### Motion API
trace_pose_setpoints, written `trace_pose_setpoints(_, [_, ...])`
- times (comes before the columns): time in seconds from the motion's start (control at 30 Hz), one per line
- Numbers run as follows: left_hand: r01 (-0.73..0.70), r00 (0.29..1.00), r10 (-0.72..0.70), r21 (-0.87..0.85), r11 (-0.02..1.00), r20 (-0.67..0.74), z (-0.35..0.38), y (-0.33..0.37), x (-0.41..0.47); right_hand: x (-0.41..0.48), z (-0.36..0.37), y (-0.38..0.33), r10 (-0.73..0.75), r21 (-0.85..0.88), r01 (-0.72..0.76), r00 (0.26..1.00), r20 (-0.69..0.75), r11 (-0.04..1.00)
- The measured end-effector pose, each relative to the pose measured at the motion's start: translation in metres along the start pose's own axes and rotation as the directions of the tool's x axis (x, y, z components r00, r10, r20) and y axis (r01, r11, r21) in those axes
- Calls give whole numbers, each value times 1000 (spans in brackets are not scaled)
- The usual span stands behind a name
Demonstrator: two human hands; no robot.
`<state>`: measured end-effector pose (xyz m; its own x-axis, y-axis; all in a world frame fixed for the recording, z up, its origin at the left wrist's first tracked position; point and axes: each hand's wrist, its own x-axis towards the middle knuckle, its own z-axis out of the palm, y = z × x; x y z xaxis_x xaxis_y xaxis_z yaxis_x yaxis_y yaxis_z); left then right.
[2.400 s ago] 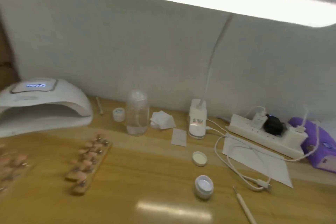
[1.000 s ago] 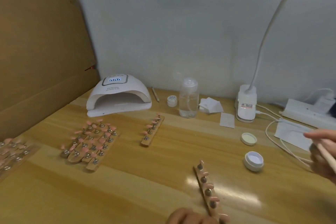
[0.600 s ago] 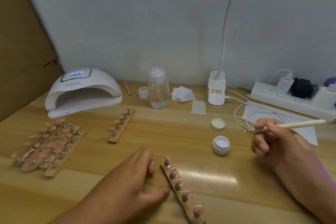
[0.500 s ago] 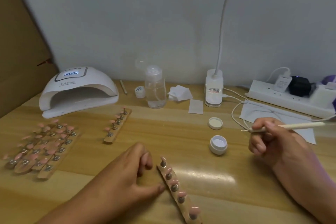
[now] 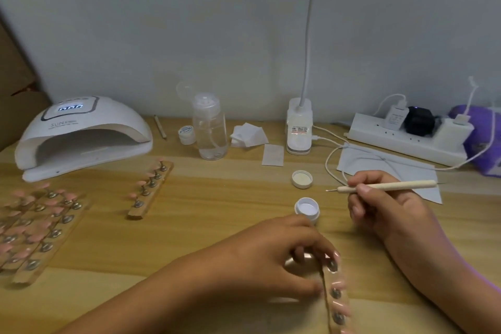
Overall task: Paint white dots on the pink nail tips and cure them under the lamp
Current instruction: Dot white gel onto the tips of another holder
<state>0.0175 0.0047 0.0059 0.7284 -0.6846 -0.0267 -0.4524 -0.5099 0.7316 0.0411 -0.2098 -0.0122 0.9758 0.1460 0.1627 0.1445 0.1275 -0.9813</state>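
My left hand (image 5: 273,255) holds the top end of a wooden strip of pink nail tips (image 5: 336,301) between thumb and fingers at the table's near edge. My right hand (image 5: 385,206) pinches a thin dotting tool (image 5: 390,186), its metal point aimed left above the open white gel pot (image 5: 307,209). The pot's lid (image 5: 302,179) lies just behind it. Another strip of pink tips (image 5: 150,190) lies mid-table, and several more strips (image 5: 35,228) are grouped at the left. The white curing lamp (image 5: 81,135) stands at the back left with its display lit.
At the back stand a clear pump bottle (image 5: 210,127), a small jar (image 5: 187,134), wipe pads (image 5: 248,134) and the desk lamp base (image 5: 299,127). A power strip (image 5: 406,138), its cables, a paper sheet (image 5: 385,168) and a purple pack (image 5: 485,141) fill the right.
My left hand has slid the near strip to the right and closer to me, now gripping its top end. My right hand, still holding the dotting tool, stays beside the gel pot.
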Motion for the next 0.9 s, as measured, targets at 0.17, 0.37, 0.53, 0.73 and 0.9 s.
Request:
trace_pose_setpoints(0.17, [-29,994,19,-98,995,-108,9,-7,1,-1,-1,1,29,-7,-29,999,24,1000])
trace_pose_setpoints(0.37, [-7,975,-34,-180,984,-221,19,-7,6,0,3,1,40,-29,-41,999,-12,999])
trace_pose_setpoints(0.53, [7,939,-141,-396,918,-313,26,-8,5,-1,1,4,12,-13,-12,1000,-3,1000])
trace_pose_setpoints(0.73, [-48,935,-172,-592,804,-310,22,-7,0,-3,1,1,24,39,-25,1000,17,999])
trace_pose_setpoints(0.9, [-43,950,-137,-549,835,-282,20,-4,1,-9,7,0,5,137,-15,997,71,990])
